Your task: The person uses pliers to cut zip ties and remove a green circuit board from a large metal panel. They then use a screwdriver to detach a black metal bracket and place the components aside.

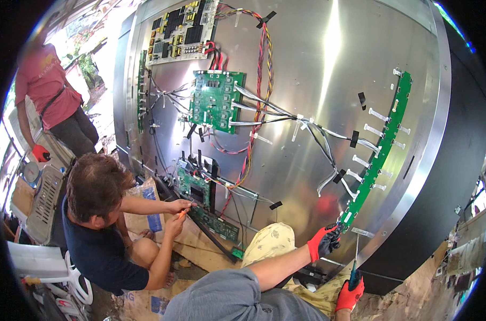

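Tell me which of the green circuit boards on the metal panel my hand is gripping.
The long narrow curved green strip board at the panel's right edge; your left hand grips its lower end. The other green boards are squarish and sit far left.

- My one head camera looks down and forward, close to the metal back panel (328, 107).
- Fisheye bends the edges; my forearms enter from below.
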